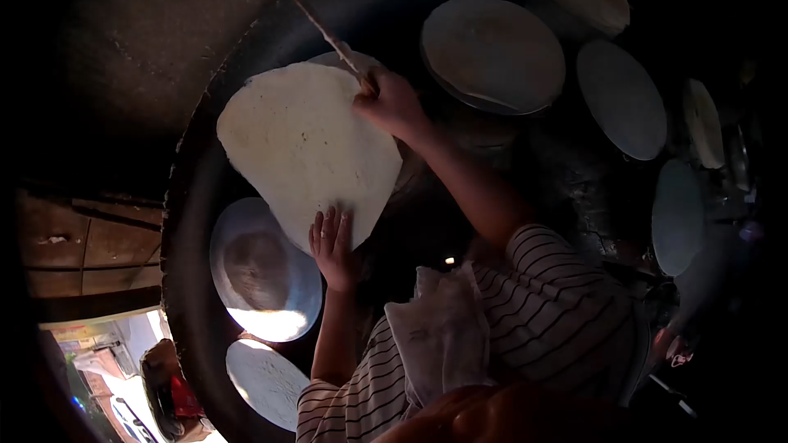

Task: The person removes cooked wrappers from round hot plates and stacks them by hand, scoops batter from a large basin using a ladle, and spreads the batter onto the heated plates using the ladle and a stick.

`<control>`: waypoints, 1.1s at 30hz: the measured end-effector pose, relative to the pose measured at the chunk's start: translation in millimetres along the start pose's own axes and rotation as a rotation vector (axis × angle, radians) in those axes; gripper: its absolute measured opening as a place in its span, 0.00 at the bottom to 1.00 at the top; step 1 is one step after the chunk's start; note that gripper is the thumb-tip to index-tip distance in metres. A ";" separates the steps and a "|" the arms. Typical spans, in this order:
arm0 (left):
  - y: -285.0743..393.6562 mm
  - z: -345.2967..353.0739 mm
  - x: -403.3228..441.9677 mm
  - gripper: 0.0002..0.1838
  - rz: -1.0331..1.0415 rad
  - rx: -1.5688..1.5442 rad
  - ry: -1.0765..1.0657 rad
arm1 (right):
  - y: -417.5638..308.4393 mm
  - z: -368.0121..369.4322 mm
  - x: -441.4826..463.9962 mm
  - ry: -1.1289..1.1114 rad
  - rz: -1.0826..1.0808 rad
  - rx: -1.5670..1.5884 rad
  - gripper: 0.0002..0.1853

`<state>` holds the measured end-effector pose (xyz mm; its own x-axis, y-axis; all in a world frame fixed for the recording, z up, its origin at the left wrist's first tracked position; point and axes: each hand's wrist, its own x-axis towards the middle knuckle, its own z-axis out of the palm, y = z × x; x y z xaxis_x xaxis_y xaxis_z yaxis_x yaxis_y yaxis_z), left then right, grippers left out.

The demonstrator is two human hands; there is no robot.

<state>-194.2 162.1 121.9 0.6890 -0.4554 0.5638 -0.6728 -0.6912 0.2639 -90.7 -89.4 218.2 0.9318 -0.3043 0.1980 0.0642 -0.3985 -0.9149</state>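
A large pale flatbread (308,135) with small dark specks lies spread out at the centre left, over a round plate that peeks out at its top edge. My right hand (390,104) is closed around the end of a thin stick (308,12), right at the flatbread's upper right edge. The stick runs up and to the left, out of view. My left hand (333,244) rests on the bread near its lower edge, fingers slightly apart and flat, with nothing gripped that shows.
A metal plate (267,271) with a bright reflection lies below the bread, another round (267,385) under it. Several round plates, including a large one (492,53), curve along the right. A dark curved rim (168,197) and a tiled surface (107,234) are at left.
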 end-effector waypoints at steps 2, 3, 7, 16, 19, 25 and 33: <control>27.9 48.5 71.4 0.28 0.153 0.018 -0.057 | 41.6 -94.4 23.1 0.247 0.028 0.012 0.11; 48.0 75.0 110.3 0.30 0.217 -0.051 -0.055 | 68.1 -142.3 33.8 0.324 0.038 -0.067 0.11; 134.7 181.7 217.2 0.31 0.360 -0.163 -0.188 | 166.9 -311.4 58.7 0.459 0.277 -0.234 0.11; 176.5 235.1 222.6 0.25 0.400 -0.118 -0.487 | 286.8 -352.3 61.0 0.372 0.394 -0.453 0.14; 182.1 249.4 221.9 0.21 0.449 -0.123 -0.451 | 275.4 -363.4 64.2 0.370 0.392 -0.447 0.13; 182.5 253.7 220.3 0.15 0.430 -0.145 -0.471 | 273.9 -388.4 38.7 0.447 0.433 -0.460 0.16; 190.0 242.8 266.1 0.11 0.521 -0.401 -0.332 | 236.2 -421.4 -38.1 0.613 0.429 -0.274 0.17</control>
<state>-73.3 -226.6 132.1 0.2554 -0.8588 0.4441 -0.9383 -0.1095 0.3280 -261.5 -536.5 142.8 0.4878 -0.8694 0.0791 -0.4196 -0.3130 -0.8520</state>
